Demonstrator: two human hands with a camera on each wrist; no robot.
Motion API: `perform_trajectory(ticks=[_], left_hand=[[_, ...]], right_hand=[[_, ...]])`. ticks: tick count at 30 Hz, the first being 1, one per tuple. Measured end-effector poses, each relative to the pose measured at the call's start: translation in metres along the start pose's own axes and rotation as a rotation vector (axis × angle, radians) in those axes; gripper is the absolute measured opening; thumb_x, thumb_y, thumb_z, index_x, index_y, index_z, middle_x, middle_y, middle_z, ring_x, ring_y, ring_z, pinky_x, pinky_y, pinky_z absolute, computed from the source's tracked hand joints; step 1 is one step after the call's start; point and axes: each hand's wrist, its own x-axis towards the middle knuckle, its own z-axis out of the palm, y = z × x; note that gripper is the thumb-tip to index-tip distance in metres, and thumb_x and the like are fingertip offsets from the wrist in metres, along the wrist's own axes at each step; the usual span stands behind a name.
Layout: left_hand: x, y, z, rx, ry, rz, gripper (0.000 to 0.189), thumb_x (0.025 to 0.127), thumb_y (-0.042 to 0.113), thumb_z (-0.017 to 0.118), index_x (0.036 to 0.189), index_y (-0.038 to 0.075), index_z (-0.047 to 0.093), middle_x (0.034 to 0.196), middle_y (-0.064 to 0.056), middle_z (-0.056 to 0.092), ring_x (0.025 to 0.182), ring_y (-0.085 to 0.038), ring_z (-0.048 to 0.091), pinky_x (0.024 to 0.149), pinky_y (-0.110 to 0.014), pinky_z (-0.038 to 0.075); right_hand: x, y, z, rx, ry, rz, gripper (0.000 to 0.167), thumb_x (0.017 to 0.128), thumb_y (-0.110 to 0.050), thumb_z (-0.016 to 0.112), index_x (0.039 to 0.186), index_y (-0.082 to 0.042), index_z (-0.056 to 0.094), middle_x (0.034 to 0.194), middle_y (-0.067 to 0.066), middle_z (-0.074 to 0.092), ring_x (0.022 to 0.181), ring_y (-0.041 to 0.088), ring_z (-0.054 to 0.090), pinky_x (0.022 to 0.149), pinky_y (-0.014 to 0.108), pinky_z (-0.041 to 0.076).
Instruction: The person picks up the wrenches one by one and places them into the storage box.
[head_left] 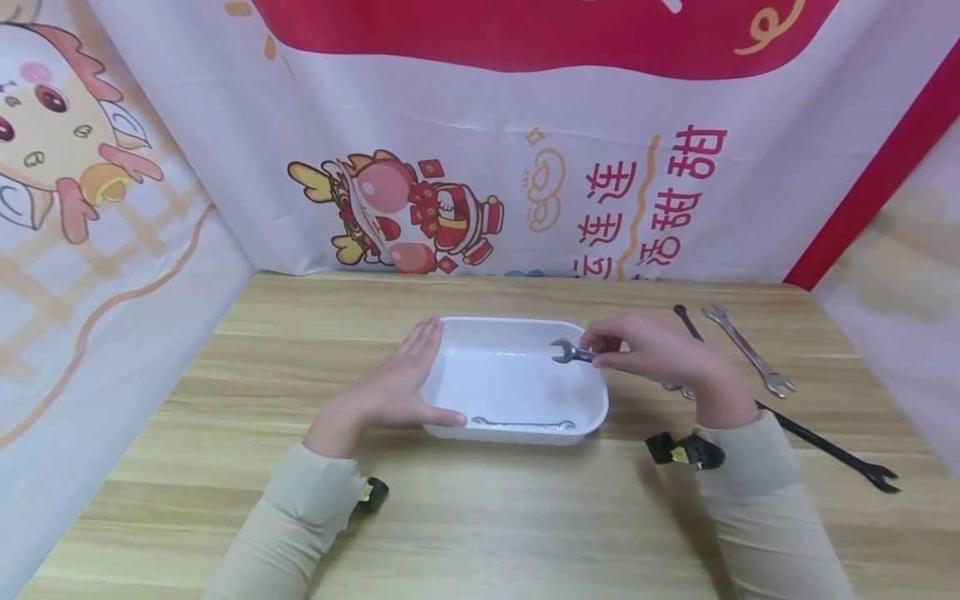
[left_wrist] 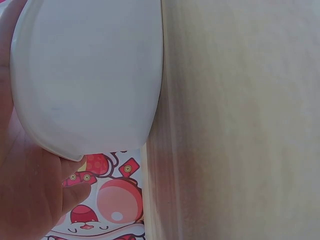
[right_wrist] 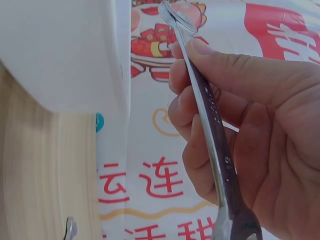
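Near the right edge of the tray (head_left: 495, 379), the right hand (head_left: 637, 346) pinches 1 wrench (head_left: 572, 352); the left hand (head_left: 405, 383), fingers extended, touches the left edge. Another wrench (head_left: 525, 426) lies inside the near edge. A slack pinch could drop the held wrench.

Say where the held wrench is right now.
In the head view, just right of centre, the wrench is in the right hand, its exposed end over the right side of the white tray.
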Motion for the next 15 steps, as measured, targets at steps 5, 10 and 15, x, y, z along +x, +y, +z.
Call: perform_trajectory(ticks=[5,10,15], left_hand=[[0.001,0.0,0.0,0.004,-0.002,0.0,0.135,0.071,0.075,0.071,0.16,0.01,-0.007,0.168,-0.002,-0.015,0.156,-0.022,-0.011,0.126,-0.047,0.01],[0.001,0.0,0.001,0.002,-0.002,-0.007,0.135,0.07,0.076,0.071,0.16,0.011,-0.007,0.168,0.0,-0.015,0.156,-0.021,-0.01,0.126,-0.048,0.011],[0.001,0.0,0.0,-0.003,0.001,-0.01,0.136,0.069,0.076,0.072,0.16,0.011,-0.005,0.168,-0.001,-0.013,0.156,-0.022,-0.009,0.125,-0.049,0.012]], right_hand=[[0.007,-0.008,0.002,0.0,-0.021,-0.054,0.021,0.092,-0.01,0.07,0.113,-0.014,0.072,0.101,0.001,0.072,0.091,0.014,0.063,0.086,0.035,0.058],[0.014,-0.014,0.005,0.01,-0.046,-0.09,0.02,0.092,-0.008,0.069,0.111,-0.014,0.072,0.102,0.005,0.073,0.09,0.013,0.064,0.086,0.034,0.058],[0.021,-0.021,0.008,0.021,-0.06,-0.103,0.02,0.092,-0.008,0.069,0.111,-0.014,0.073,0.101,0.004,0.073,0.089,0.013,0.063,0.086,0.033,0.057]])
